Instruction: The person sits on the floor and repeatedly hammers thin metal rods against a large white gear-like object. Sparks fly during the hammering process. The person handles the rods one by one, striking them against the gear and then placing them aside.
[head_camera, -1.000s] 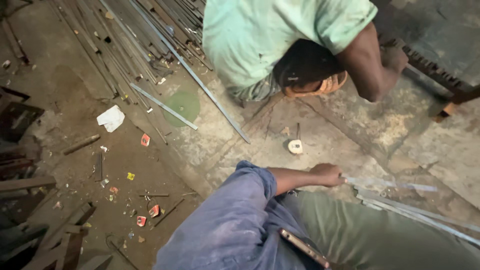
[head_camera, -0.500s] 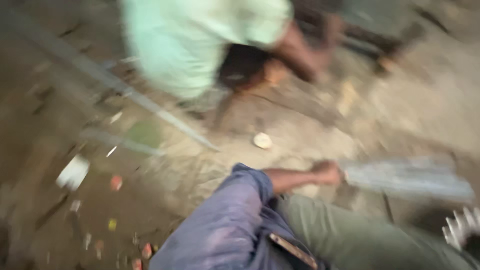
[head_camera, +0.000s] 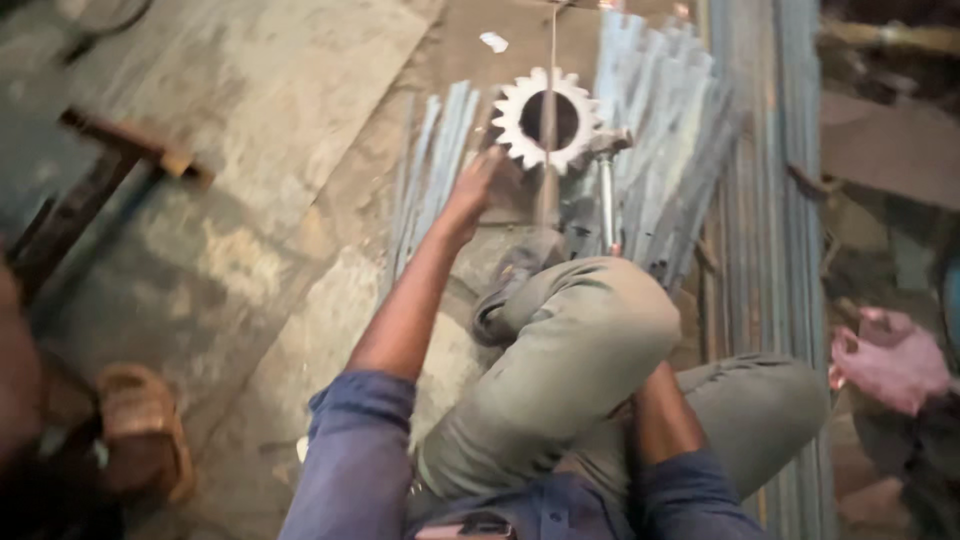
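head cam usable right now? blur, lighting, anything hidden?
Head view: motion-blurred throughout; left hand smeared beside the toothed gear; metal rods streak together; dim, flat light, no glare; right hand hidden behind the bent knee.

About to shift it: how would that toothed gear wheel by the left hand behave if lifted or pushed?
The gear wheel looks like thick, rigid metal, so probably heavy for its size. It seems to lie flat among the thin rods, so it should slide or scrape rather than roll. The teeth may snag the left hand.
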